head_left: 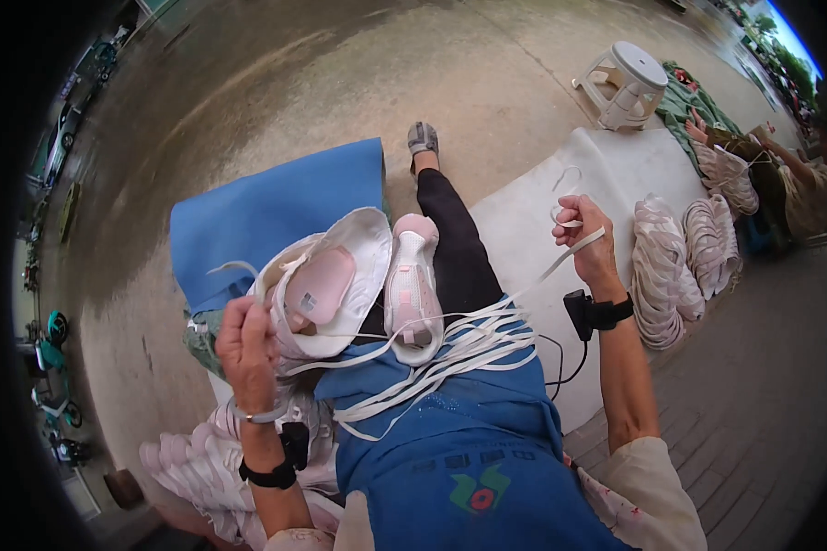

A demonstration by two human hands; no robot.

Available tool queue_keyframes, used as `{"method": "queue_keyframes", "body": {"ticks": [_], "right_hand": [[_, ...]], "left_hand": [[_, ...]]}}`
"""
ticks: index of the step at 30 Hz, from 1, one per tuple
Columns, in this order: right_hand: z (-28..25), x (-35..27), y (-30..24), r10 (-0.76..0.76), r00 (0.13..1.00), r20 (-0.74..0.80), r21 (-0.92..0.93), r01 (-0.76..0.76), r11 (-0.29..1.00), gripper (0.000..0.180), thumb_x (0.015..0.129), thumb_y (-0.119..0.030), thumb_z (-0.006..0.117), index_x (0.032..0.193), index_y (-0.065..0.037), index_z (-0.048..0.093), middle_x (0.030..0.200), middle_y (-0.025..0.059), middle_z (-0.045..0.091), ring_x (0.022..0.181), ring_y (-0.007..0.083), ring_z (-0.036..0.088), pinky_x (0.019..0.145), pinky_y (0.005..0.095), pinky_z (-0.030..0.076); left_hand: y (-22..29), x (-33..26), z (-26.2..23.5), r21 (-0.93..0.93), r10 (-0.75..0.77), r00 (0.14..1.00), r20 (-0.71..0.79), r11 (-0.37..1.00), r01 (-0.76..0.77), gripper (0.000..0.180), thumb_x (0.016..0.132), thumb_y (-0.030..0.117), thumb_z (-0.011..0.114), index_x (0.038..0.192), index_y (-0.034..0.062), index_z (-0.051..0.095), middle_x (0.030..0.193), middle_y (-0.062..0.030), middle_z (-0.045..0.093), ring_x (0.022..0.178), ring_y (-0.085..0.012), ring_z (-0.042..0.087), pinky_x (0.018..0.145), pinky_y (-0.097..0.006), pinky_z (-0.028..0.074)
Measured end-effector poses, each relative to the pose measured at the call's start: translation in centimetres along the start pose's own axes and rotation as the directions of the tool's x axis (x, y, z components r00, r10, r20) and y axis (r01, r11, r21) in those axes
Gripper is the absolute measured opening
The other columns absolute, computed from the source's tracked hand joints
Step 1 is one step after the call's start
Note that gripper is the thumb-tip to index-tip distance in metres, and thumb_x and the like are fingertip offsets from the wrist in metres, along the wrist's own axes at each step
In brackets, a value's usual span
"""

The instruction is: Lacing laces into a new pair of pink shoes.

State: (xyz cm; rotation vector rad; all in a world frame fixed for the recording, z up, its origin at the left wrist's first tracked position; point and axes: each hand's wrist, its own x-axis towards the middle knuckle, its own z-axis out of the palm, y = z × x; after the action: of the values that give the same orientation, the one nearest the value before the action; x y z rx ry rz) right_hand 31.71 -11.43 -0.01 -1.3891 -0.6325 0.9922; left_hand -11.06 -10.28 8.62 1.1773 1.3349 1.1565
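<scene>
- Shoe upper (pixel 326 285), pink and white, lying across the lap at the left knee, its long axis running from lower left to upper right, opening turned up toward the camera
- Left hand (pixel 246 344) raised at the near edge of the upper, fingers curled shut around its rim and a white strap
- Right hand (pixel 586 237) lifted out to the right, wrist bent, fingers pinched on a white lace (pixel 560 262) drawn taut from the lap
- Bundle of laces (pixel 450 354) spread over the blue apron (pixel 469 450)
- Pink shoe (pixel 412 285) just beside the upper, toe pointing away
- Blue sheet (pixel 266 207) beyond; stacked uppers (pixel 662 275) on the white sheet (pixel 524 230) to the right; white stool (pixel 627 83) farther off
</scene>
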Motion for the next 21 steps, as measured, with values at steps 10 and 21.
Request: {"method": "queue_keyframes", "body": {"ticks": [10,21], "right_hand": [[10.5,-9.1,5.3,0.055,0.730,0.681,-0.506,0.416,0.756,0.019,0.089,-0.014,0.050,0.088,0.002,0.060,0.081,0.0191,0.060,0.077,0.0358,0.059,0.072,0.0394,0.047],[2.8,-4.4,2.3,0.077,0.732,0.677,-0.709,0.620,0.336,0.022,0.076,-0.003,0.059,0.098,0.000,0.064,0.090,0.0197,0.063,0.084,0.0357,0.061,0.077,0.0407,0.048]], "left_hand": [[-13.4,0.2,5.4,0.587,-0.047,0.950,0.310,0.795,-0.152,0.013,0.092,0.012,0.048,0.086,0.0010,0.052,0.079,-0.0248,0.057,0.078,-0.0451,0.057,0.070,-0.050,0.044],[-12.6,4.1,2.9,0.106,-0.482,0.854,0.196,0.876,0.470,0.020,0.089,0.016,0.047,0.089,-0.0006,0.058,0.087,-0.0130,0.068,0.069,-0.0161,0.067,0.051,-0.023,0.054]]}}
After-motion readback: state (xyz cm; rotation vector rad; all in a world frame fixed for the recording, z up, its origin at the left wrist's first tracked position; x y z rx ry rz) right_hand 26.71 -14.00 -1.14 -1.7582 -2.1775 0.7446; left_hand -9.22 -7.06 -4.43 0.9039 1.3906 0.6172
